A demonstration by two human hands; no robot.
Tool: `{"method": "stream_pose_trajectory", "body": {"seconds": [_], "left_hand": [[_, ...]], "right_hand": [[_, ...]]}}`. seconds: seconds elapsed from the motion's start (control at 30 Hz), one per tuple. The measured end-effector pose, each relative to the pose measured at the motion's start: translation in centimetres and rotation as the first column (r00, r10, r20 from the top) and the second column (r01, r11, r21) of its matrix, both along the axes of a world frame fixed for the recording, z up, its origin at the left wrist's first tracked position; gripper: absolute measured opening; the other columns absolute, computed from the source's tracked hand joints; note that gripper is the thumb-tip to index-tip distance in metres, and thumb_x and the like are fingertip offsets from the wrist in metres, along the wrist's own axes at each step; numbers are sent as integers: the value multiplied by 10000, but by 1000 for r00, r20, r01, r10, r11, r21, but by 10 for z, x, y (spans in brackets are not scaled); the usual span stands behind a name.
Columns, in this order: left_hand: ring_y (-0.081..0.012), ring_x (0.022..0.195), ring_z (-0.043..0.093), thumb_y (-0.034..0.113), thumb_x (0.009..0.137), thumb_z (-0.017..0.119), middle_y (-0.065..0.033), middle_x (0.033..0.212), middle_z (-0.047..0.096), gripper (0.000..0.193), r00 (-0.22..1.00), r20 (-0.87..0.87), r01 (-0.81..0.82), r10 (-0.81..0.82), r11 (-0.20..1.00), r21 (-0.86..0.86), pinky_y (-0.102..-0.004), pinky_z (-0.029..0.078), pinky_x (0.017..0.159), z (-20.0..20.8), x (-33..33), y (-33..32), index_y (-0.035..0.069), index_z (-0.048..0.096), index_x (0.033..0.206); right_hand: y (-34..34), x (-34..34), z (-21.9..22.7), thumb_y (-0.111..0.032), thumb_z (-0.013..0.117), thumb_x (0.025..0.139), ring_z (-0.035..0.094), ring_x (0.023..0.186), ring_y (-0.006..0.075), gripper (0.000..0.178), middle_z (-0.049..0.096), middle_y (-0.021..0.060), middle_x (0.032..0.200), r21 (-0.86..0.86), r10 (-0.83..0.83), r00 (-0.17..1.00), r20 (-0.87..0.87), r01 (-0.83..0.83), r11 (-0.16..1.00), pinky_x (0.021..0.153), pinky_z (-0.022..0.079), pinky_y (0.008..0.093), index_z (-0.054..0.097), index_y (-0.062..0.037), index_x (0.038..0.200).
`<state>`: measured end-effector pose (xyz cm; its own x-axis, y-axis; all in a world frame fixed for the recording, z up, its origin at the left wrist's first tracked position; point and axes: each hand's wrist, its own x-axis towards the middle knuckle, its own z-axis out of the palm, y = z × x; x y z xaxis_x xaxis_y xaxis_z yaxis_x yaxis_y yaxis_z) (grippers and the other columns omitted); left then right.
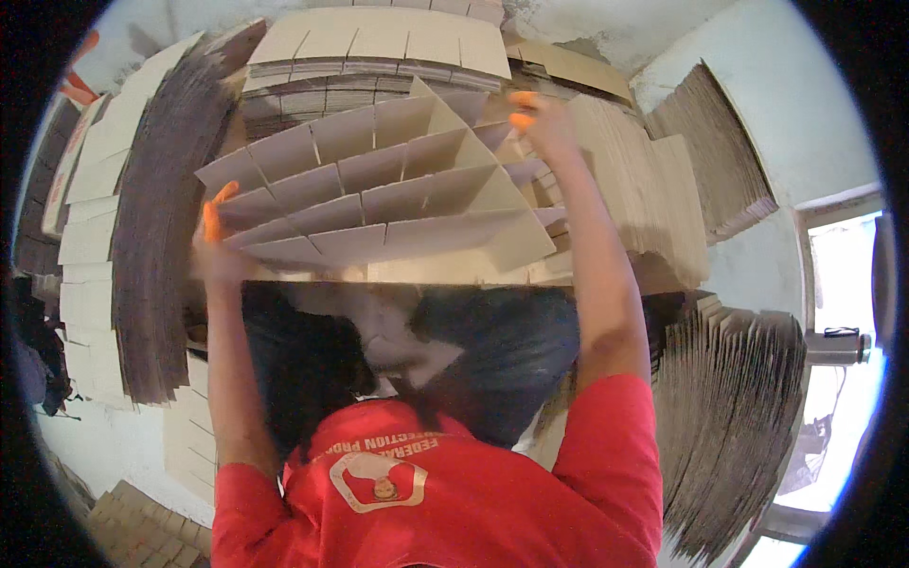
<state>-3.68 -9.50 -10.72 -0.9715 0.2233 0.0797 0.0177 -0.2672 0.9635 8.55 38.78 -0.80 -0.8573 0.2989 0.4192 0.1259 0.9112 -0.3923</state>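
Observation:
A cardboard divider grid (388, 175) of interlocking slotted strips stands spread in front of me, tilted, its cells open. My left hand (218, 227), with orange coverings on its fingertips, is at the grid's left end and closed on the strip ends there. My right hand (544, 128), also orange at the fingertips, is by the far right corner of the grid. Its covered fingers point left and are apart, with nothing visible between them. Both hands are slightly blurred. Under the grid, part of a pale cardboard surface (426, 272) shows near my lap.
Slotted cardboard sheets (379, 43) are piled behind the grid. Tall stacks of cardboard strips stand at the left (156, 218) and right (634, 180). Another fanned stack (734, 417) is beside my right arm. A bright opening (843, 256) is in the right wall.

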Motion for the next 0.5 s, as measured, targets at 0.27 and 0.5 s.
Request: {"method": "stream_pose_trajectory", "body": {"seconds": [0.27, 0.5], "left_hand": [[-189, 1100, 572, 246, 959, 574, -111, 1203, 621, 364, 993, -84, 92, -87, 994, 63, -329, 431, 971, -49, -94, -5, -48, 616, 1169], [-165, 1086, 588, 140, 916, 635, -79, 1203, 625, 302, 989, -101, 111, -112, 994, -18, -310, 431, 984, -60, -88, -11, -27, 619, 1167]], "right_hand": [[60, 178, -28, -257, 684, 842, 544, 1104, 340, 449, 571, 153, 1227, 633, -708, 697, 113, 499, 592, 882, 468, 457, 566, -26, 1208], [86, 199, -46, -157, 753, 734, 580, 978, 347, 447, 614, 162, 1040, 697, -529, 848, 27, 363, 618, 793, 469, 452, 586, -9, 1122]]}}
